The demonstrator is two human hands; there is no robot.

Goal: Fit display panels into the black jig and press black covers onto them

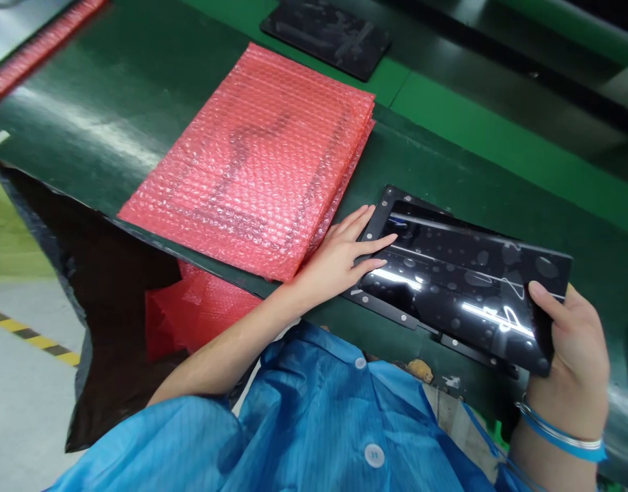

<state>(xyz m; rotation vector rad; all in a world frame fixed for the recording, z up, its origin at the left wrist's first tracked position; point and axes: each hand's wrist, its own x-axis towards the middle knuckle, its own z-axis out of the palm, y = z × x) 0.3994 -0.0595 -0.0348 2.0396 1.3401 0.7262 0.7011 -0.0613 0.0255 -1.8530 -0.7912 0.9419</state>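
- Glossy black rectangular panel point(462, 273): on the near right part of the dark green surface point(154, 61); pale blister-like spots and bright reflections across its face; its right end sits over the palm side of the right hand.
- Flat black frame with small silver dots point(390, 307): beneath the panel, its dotted border showing along the left end and the near edge.
- Left hand point(352, 249): open, fingers spread; laid palm down across the left end of the frame and panel, fingertips on the panel's face; not closed round anything.
- Right hand point(575, 335): closed on the right end of the panel, thumb on top, the other fingers mostly hidden behind and beneath.
- Blue band with thin silver-coloured rings point(562, 434): on the right wrist.
- Stack of red translucent bubble-wrap sheets or pouches point(252, 164): flat on the surface, left of the panel; dark shapes show through the top layer.
- Black rectangular plate, smudged point(326, 34): beyond the stack, on a brighter green strip point(447, 130).
- Red bubble-wrapped strip point(42, 51): far left.
- Large black plastic sheet or bag point(108, 307): hanging at the near left edge, crumpled red wrap point(206, 307) beside it.
- Yellow-and-black striped tape point(37, 338): on the pale floor point(26, 396), lower left.
- Blue buttoned garment point(318, 417): worn by the person.
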